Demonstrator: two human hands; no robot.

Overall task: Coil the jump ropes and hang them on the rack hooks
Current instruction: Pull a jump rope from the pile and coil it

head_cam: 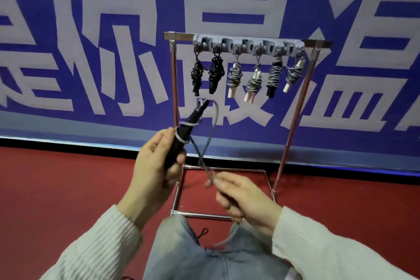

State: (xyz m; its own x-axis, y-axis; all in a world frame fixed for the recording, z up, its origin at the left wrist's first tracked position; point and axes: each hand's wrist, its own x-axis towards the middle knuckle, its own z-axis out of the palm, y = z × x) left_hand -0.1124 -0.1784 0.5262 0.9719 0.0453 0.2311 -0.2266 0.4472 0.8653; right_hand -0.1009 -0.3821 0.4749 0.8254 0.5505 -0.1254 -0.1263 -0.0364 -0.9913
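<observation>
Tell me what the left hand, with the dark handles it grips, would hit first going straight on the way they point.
Probably the black coiled rope hanging leftmost on the rack, since the left hand aims the handles up-right at it; depth is uncertain.

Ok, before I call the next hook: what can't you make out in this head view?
- Free hooks: the grey hook strip is too small, and six hung coils cover its hooks.
- Rope length left: it runs under the right hand and fades against the jeans.
- Handles: the left hand hides their lower ends.
- Right fingertips: motion-blurred.
</observation>
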